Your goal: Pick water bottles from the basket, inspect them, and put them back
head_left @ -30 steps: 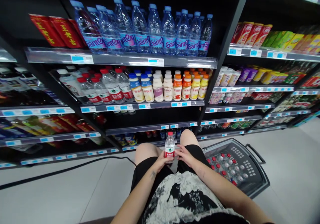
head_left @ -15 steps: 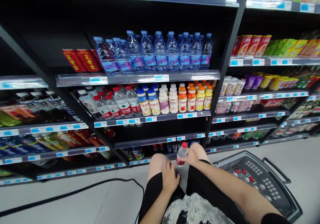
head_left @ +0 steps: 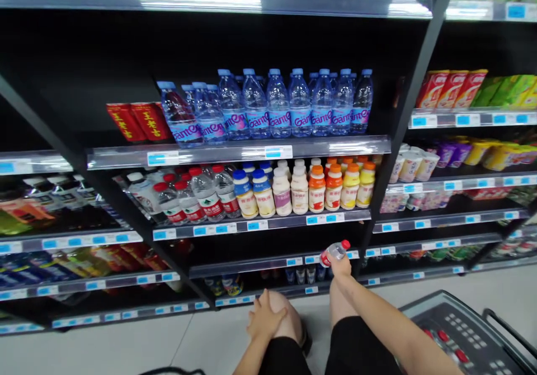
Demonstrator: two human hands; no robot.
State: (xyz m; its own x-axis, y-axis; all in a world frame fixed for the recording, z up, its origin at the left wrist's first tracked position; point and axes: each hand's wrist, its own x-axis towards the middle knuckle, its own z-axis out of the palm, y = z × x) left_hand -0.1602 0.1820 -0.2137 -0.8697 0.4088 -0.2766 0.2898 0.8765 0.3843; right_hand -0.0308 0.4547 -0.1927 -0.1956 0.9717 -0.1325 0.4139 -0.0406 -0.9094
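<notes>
My right hand (head_left: 340, 265) is closed round a small water bottle (head_left: 334, 251) with a red cap and red label. The bottle is tilted, cap to the right, in front of the lower shelf edge (head_left: 268, 263). My left hand (head_left: 265, 316) rests flat on my left knee with its fingers together and nothing in it. On the shelf above stand red-capped water bottles (head_left: 197, 196) of the same kind, beside blue-, white- and orange-capped milk drink bottles (head_left: 302, 188).
A dark shopping basket (head_left: 470, 336) with red-capped bottles in it sits on the floor at the lower right. Taller blue-capped water bottles (head_left: 289, 107) fill the upper shelf. A black upright post (head_left: 398, 134) splits the shelving. More drinks fill the shelves at left and right.
My right hand has lifted the bottle up and forward toward the shelves and tilted it sideways. My left hand let go of it and settled on my knee. The view rose.
</notes>
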